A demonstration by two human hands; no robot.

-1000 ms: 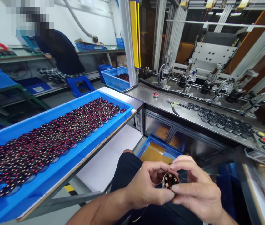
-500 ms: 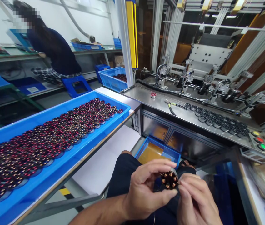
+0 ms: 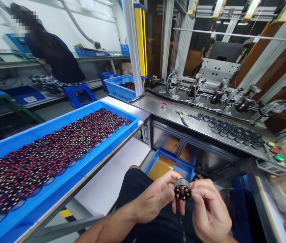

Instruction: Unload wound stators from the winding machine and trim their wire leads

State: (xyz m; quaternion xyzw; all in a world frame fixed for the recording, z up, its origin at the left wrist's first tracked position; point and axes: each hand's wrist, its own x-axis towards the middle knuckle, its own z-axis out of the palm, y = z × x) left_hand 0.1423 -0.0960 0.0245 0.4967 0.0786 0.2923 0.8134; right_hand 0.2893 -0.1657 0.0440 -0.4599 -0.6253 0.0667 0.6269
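Above my lap, my left hand grips a wound motor stator, a grey ring with copper coils inside. Its coil face is tilted toward me. My right hand is closed in a pinch at the stator's right edge; whatever sits between the fingertips is too small to make out. A thin wire hangs below the stator. To my left, a long blue tray carries many stators with red and copper coils, packed close together.
On the steel machine bench lie a single red-wound stator, cutting pliers and rows of dark cores. Push buttons sit at the right end. A blue bin stands below. A co-worker sits at the back left.
The stator has turned in my left hand, so its grey outer side now shows on top. My right fingers have moved from over the stator to its right edge. The view has shifted slightly.
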